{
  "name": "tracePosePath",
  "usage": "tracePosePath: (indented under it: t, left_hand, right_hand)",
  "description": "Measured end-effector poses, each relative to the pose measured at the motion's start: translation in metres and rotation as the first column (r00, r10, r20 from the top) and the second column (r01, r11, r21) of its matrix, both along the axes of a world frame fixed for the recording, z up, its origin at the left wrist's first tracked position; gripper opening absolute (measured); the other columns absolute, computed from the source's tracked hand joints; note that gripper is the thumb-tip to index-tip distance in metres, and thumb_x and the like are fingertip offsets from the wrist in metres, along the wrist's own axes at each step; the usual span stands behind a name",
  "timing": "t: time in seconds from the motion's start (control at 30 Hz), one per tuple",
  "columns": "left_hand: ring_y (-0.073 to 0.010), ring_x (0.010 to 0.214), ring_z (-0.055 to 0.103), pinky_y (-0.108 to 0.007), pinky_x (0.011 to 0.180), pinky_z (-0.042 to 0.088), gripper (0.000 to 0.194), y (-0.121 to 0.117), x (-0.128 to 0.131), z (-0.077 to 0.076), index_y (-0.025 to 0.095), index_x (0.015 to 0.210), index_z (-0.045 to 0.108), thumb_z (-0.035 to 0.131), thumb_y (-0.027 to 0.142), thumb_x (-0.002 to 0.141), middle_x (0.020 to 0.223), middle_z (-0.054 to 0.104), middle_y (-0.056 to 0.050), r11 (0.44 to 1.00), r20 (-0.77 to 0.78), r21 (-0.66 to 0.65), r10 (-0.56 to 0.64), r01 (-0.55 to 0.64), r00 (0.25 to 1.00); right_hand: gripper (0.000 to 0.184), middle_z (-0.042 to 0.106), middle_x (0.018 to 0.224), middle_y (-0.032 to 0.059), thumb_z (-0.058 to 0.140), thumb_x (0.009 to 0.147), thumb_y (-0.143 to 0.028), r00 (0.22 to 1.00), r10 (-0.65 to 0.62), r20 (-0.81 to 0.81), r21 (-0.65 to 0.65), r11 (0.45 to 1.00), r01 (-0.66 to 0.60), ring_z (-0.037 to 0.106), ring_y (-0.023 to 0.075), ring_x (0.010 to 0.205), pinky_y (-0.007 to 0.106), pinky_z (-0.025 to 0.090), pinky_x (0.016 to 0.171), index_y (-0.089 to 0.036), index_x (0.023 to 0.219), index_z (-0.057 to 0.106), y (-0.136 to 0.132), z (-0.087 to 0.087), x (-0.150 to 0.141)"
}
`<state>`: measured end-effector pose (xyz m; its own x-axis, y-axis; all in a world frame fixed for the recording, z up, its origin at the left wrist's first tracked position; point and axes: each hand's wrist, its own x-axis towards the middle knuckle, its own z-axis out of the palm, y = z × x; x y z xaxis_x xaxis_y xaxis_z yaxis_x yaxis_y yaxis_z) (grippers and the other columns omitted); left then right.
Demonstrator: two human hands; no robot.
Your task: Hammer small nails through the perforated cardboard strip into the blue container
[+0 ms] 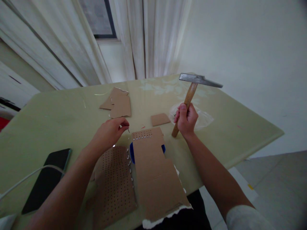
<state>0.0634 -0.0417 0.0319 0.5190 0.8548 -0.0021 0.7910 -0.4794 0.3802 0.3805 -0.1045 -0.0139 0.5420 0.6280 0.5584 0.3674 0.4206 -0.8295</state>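
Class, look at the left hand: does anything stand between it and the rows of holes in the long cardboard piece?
Nothing visible does. The left hand, pinching a thin nail, is just left of the holed end of the long cardboard piece. The hammer is off to the right.

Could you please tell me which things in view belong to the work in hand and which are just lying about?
Likely in use:
- hammer, right hand
- thin pin, left hand
- long cardboard sheet, blue object beneath
- hole-filled cardboard

Apparently lying about:
- dark tablet-like device, pale cable
- cardboard scraps

Unsure: clear plastic.
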Motion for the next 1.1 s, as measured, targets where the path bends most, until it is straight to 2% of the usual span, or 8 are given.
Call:
tracePosePath:
  t: [0.4,0.5,0.57,0.67,0.73,0.8,1.0,1.1]
  left_hand:
    - [-0.0287,0.090,0.077,-0.040,0.083,0.055,0.021,-0.004,0.003,0.005,0.023,0.100,0.077,0.061,0.035,0.096,0.098,0.084,-0.009,1.000,0.014,-0.002,0.005,-0.005,1.000]
    - [-0.0267,0.088,0.077,-0.038,0.081,0.055,0.022,-0.006,0.006,0.009,0.022,0.102,0.077,0.061,0.036,0.097,0.098,0.084,-0.008,0.999,0.126,0.027,0.029,-0.033,0.992]
    - [-0.0237,0.086,0.076,-0.035,0.080,0.057,0.025,-0.012,0.012,0.014,0.021,0.105,0.077,0.059,0.037,0.100,0.099,0.085,-0.007,0.997,0.304,0.060,0.025,-0.045,0.952]
    - [-0.0196,0.086,0.075,-0.032,0.082,0.060,0.024,-0.026,0.024,0.020,0.020,0.108,0.077,0.061,0.038,0.102,0.101,0.084,-0.007,0.995,0.587,0.083,-0.007,-0.051,0.810]
    - [-0.0188,0.089,0.077,-0.032,0.085,0.062,0.021,-0.037,0.032,0.020,0.020,0.109,0.076,0.065,0.036,0.103,0.102,0.084,-0.007,0.997,0.707,0.065,-0.017,-0.041,0.707]
    - [-0.0192,0.094,0.078,-0.032,0.089,0.063,0.019,-0.046,0.040,0.019,0.020,0.111,0.076,0.068,0.035,0.103,0.104,0.084,-0.007,0.999,0.766,0.039,-0.032,0.004,0.642]
    - [-0.0219,0.103,0.079,-0.036,0.096,0.064,0.019,-0.057,0.049,0.008,0.021,0.111,0.077,0.068,0.036,0.104,0.109,0.083,-0.010,0.992,0.749,-0.025,-0.062,0.122,0.659]
    - [-0.0221,0.102,0.080,-0.036,0.096,0.065,0.021,-0.059,0.052,0.007,0.020,0.111,0.077,0.069,0.039,0.103,0.109,0.084,-0.011,0.987,0.775,-0.068,-0.039,0.145,0.631]
  right_hand:
    - [0.043,0.052,0.055,-0.0083,0.057,0.107,-0.062,1.000,0.022,-0.022,-0.003,1.000,-0.022,0.049,0.0063,0.038,0.019,0.037,0.038,-0.021,0.091,0.056,0.001,-0.001,0.000]
    - [0.044,0.052,0.054,-0.0086,0.057,0.106,-0.063,0.999,0.028,-0.019,-0.005,1.000,-0.028,0.049,0.0061,0.037,0.019,0.037,0.038,-0.021,0.091,0.056,0.000,-0.001,0.001]
    - [0.045,0.052,0.055,-0.0085,0.057,0.106,-0.063,0.999,0.028,-0.022,-0.013,1.000,-0.028,0.049,0.0061,0.037,0.019,0.037,0.038,-0.021,0.091,0.056,0.000,-0.001,0.001]
    - [0.045,0.053,0.055,-0.0081,0.057,0.106,-0.064,0.999,0.033,-0.036,-0.029,0.999,-0.034,0.050,0.0064,0.038,0.018,0.037,0.038,-0.021,0.092,0.056,0.000,-0.001,0.000]
    - [0.045,0.053,0.055,-0.0079,0.057,0.106,-0.065,0.999,0.034,-0.036,-0.033,0.999,-0.035,0.050,0.0065,0.038,0.018,0.038,0.038,-0.021,0.092,0.056,0.000,0.000,-0.001]
    - [0.046,0.053,0.055,-0.0079,0.057,0.105,-0.065,0.999,0.033,-0.029,-0.031,0.999,-0.034,0.049,0.0064,0.038,0.019,0.038,0.039,-0.021,0.092,0.056,0.000,0.001,-0.002]
    - [0.043,0.054,0.055,-0.0078,0.058,0.106,-0.062,0.999,0.048,-0.017,-0.033,0.998,-0.048,0.050,0.0066,0.039,0.019,0.038,0.040,-0.021,0.092,0.057,-0.002,0.001,-0.003]
    - [0.043,0.054,0.056,-0.0078,0.057,0.107,-0.061,0.999,0.054,-0.006,-0.039,0.998,-0.054,0.051,0.0063,0.039,0.018,0.039,0.041,-0.021,0.092,0.057,-0.003,0.001,-0.003]
